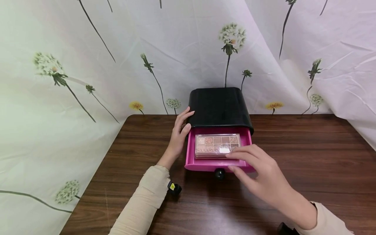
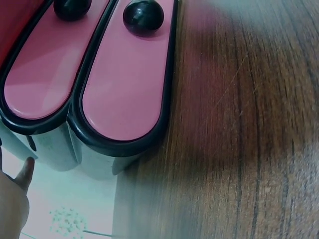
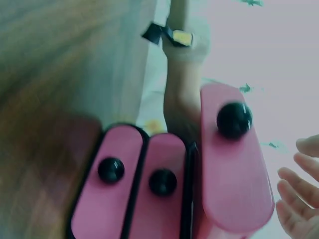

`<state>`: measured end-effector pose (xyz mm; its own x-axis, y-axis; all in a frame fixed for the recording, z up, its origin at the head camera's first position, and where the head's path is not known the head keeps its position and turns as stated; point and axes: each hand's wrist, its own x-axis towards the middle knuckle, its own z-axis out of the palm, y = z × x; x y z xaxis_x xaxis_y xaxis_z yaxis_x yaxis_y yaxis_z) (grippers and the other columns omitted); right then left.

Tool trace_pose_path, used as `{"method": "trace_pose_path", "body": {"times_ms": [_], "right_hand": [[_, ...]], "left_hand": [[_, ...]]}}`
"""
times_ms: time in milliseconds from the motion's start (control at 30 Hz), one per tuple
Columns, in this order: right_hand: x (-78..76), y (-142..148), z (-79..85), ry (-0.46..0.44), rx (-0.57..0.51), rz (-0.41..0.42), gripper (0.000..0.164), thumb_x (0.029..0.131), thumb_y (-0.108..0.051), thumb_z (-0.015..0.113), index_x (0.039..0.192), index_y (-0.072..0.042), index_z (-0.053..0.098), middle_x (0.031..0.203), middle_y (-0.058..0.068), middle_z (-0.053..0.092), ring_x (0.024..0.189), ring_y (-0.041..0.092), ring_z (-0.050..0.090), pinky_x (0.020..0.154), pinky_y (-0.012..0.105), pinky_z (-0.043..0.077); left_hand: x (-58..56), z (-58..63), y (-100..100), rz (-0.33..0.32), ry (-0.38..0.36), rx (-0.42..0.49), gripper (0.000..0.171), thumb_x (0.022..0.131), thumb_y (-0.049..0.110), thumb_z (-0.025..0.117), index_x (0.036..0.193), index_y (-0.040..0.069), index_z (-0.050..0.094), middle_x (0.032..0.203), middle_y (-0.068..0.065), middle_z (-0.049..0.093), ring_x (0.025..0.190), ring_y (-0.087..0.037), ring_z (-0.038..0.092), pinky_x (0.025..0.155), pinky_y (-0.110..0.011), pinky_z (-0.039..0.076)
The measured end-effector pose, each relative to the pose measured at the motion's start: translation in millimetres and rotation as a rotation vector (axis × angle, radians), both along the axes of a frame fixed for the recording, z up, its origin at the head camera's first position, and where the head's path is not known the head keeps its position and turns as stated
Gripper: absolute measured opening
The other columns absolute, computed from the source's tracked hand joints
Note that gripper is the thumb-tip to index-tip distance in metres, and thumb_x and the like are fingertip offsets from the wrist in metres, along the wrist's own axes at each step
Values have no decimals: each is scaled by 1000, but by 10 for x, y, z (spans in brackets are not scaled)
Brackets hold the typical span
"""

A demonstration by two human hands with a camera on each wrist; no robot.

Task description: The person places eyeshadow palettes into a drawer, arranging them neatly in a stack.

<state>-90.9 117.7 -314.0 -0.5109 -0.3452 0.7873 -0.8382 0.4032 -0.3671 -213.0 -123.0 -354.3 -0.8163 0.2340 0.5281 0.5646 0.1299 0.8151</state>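
Observation:
A small black cabinet (image 1: 218, 107) stands at the table's back edge, its pink top drawer (image 1: 202, 167) pulled out. Inside lies an eyeshadow palette (image 1: 218, 140) with a transparent lid and several pans showing. My left hand (image 1: 178, 135) rests against the cabinet's left side, fingers extended near its top edge. Over the drawer's front right corner is my right hand (image 1: 264, 173): its fingertips overlap the palette's near right edge, and the thumb is apart from them, close to the drawer's rim. In the right wrist view, the fingers (image 3: 299, 191) are spread beside the drawer.
Two lower drawers, one a pink drawer front (image 2: 124, 84) with a round black knob (image 2: 143, 17), are closed beneath the top one. The dark wooden table (image 1: 308, 156) extends to both sides. A white cloth with dandelion prints (image 1: 188, 58) hangs right behind the cabinet.

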Motion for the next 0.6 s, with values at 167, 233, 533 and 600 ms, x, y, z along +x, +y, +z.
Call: {"method": "trace_pose_path", "body": {"times_ms": [167, 233, 533, 600], "right_hand": [[165, -84, -29, 44, -52, 41, 22, 89, -25, 60, 97, -6, 68, 91, 3, 64, 83, 12, 57, 79, 15, 44], [198, -97, -92, 38, -54, 60, 21, 89, -23, 61, 98, -5, 67, 89, 1, 63, 78, 10, 55, 73, 14, 44], [232, -100, -519, -106, 39, -6, 28, 87, -20, 63, 115, -13, 63, 87, -11, 63, 73, -3, 55, 61, 12, 44], [230, -107, -577, -134, 53, -14, 36, 84, -14, 67, 120, -15, 60, 89, -12, 64, 74, -4, 56, 61, 12, 44]], "left_hand": [[2, -1, 1, -2, -5, 5, 47, 91, 15, 39, 135, 0, 43, 149, -13, 25, 136, -18, 21, 106, -46, 22], [5, 0, 1, -1, -3, 6, 47, 91, 15, 39, 135, 0, 43, 149, -13, 25, 136, -18, 21, 106, -46, 22], [11, 5, -4, 9, 1, -3, 46, 92, 15, 39, 135, 0, 43, 149, -13, 25, 136, -19, 21, 106, -47, 21], [14, 7, 0, 5, -2, -3, 46, 92, 15, 39, 135, 0, 42, 149, -13, 25, 136, -19, 21, 106, -47, 22]]}}
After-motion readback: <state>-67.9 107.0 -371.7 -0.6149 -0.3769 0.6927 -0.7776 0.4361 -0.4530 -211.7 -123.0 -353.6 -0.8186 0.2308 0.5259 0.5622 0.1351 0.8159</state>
